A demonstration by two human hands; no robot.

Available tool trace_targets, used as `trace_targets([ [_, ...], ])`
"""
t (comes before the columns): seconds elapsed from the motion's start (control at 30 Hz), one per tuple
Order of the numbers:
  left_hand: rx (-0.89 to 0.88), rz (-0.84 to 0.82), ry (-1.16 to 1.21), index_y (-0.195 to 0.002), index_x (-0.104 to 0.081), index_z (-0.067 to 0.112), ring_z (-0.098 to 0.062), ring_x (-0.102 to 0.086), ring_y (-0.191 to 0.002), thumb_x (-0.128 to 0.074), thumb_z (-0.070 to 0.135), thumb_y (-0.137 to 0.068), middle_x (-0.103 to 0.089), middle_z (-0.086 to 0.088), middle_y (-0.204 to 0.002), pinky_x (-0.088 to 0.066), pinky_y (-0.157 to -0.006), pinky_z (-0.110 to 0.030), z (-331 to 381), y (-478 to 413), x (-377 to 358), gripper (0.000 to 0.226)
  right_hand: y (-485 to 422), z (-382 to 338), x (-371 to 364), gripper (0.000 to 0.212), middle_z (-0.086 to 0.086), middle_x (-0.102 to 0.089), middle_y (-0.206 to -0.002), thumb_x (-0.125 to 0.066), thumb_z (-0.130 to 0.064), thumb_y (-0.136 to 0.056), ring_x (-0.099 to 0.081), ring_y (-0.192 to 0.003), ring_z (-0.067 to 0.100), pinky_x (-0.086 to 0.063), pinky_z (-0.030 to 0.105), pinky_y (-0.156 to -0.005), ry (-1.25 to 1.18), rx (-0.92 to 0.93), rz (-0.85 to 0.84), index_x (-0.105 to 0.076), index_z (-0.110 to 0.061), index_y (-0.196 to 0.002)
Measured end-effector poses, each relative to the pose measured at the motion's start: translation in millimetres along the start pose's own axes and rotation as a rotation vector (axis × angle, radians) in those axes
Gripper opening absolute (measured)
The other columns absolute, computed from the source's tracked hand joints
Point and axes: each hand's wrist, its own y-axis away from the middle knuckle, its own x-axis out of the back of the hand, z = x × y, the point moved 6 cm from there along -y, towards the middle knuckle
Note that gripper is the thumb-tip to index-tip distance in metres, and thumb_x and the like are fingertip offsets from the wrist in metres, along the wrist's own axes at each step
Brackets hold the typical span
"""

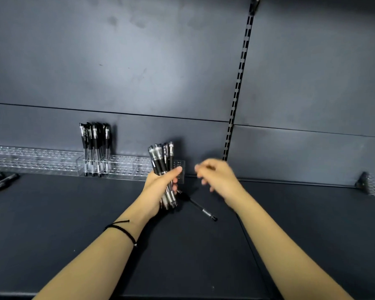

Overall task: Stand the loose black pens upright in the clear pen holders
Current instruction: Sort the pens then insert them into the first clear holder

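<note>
Right grip [217, 177] motion-blurred, fingers loosely curled, contents unclear. Left grip [157, 189] wrapped around pen bundle [160, 159], middles hidden behind fingers.

Single view, head-worn, wide-angle. I look forward and slightly down across the dark shelf [52, 234] onto its back panel [139, 61], which fills the upper half. Both forearms enter from the bottom edge, close to the lens. The left hand [158, 191], gripping the bundle of pens [161, 159], and the right hand [217, 178] sit mid-frame. The slotted upright [239, 83] leans.
</note>
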Motion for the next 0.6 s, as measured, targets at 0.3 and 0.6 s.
trace_targets([
  [0.3, 0.089, 0.182, 0.126, -0.075, -0.054, 0.012, -0.011, -0.043, -0.038, -0.069, 0.018, -0.088, -0.05, 0.002, -0.05, -0.039, -0.04, -0.022, -1, 5, 15, 0.021, 8, 36, -25, 0.004, -0.009, -0.066, -0.068, -0.076, -0.026, -0.079, -0.067, -0.07, 0.014, -0.057, 0.033, -0.073, 0.495, 0.008, -0.201, -0.072, -0.027, -0.079],
  [0.6, 0.229, 0.041, 0.065, -0.079, -0.065, 0.011, -0.01, -0.06, -0.049, -0.069, 0.018, -0.088, -0.066, 0.001, -0.062, -0.049, -0.05, -0.023, 17, 17, 69, 0.012, 3, 7, -36, 0.009, -0.012, -0.065, -0.073, -0.073, -0.022, -0.079, -0.062, -0.072, 0.006, -0.054, 0.027, -0.069, 0.472, -0.005, -0.253, -0.068, -0.029, -0.077],
])
